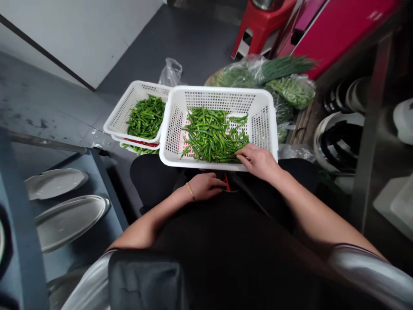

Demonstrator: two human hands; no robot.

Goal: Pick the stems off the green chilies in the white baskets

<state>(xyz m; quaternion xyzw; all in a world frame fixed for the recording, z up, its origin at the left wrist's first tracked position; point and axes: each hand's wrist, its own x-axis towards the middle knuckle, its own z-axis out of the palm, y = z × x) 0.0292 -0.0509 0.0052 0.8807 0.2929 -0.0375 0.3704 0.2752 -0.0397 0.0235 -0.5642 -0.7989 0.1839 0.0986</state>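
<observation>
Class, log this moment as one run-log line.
right hand: on green chillies in white basket | left hand: holds red chilli

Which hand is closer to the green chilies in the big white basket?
Right. The right hand touches the green chilies at the pile's near right edge. The left hand is outside the big white basket, down on the lap, pinching a red chili.

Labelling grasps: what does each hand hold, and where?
Left hand pinches red chili by one end; right hand rests on green chilies, grip unclear.
</observation>
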